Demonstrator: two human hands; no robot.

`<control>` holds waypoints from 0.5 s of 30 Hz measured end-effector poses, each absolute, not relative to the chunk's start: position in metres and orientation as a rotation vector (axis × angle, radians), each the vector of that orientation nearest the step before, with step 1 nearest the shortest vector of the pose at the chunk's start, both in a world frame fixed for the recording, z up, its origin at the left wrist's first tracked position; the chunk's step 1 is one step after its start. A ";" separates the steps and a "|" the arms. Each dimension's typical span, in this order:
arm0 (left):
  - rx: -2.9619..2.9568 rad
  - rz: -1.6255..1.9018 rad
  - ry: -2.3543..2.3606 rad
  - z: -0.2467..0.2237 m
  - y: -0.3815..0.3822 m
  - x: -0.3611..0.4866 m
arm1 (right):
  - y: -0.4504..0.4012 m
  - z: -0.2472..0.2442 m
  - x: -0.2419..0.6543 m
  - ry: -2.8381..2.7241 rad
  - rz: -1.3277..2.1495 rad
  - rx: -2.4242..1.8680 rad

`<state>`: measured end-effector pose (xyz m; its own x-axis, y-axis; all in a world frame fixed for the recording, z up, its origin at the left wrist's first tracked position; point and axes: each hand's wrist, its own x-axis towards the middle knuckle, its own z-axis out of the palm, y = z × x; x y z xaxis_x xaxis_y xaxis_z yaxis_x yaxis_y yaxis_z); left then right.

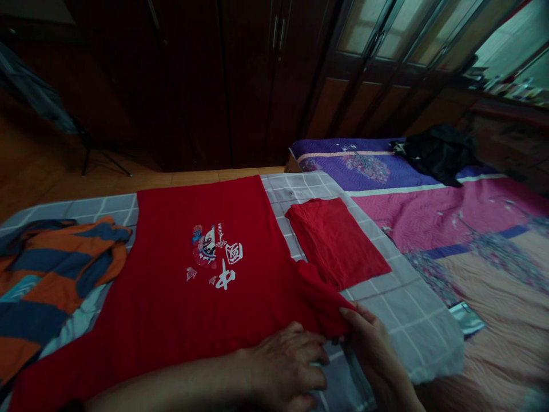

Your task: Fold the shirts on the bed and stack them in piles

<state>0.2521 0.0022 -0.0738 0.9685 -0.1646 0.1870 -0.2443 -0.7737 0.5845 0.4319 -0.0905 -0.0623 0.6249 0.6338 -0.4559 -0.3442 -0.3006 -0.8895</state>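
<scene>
A red T-shirt (171, 309) with white characters and a colourful print lies spread out, front side up. My right hand (375, 346) pinches the end of its right-hand sleeve, thumb on top and fingers underneath. Beside it, my left hand (291, 366) rests palm down at the shirt's near edge, fingers apart and slightly bent. My left forearm crosses over the lower part of the shirt and covers some of it. Just beyond the sleeve lies a folded red cloth (343, 240), its kind not clear.
A grey checked cover (412, 320) lies under the clothes. At the left is an orange-and-blue striped garment (64, 263). To the right, a bed with a patterned sheet (463, 223) holds a dark garment (441, 151) and a phone-like flat object (467, 319). Dark wardrobes (249, 86) stand behind.
</scene>
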 end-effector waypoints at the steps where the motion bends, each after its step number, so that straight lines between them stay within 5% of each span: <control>1: 2.450 0.159 -0.341 -0.075 0.002 0.252 | -0.090 -0.061 0.432 -0.196 0.992 -1.572; 7: 1.990 0.256 -0.092 -0.070 0.007 0.256 | -0.079 -0.049 0.426 -0.301 0.791 -1.654; 12: 1.291 0.610 0.720 -0.068 0.041 0.262 | -0.072 -0.050 0.388 -1.337 0.226 -1.771; 15: 1.207 0.621 0.824 -0.065 0.060 0.261 | -0.070 -0.059 0.363 -1.789 0.039 -1.720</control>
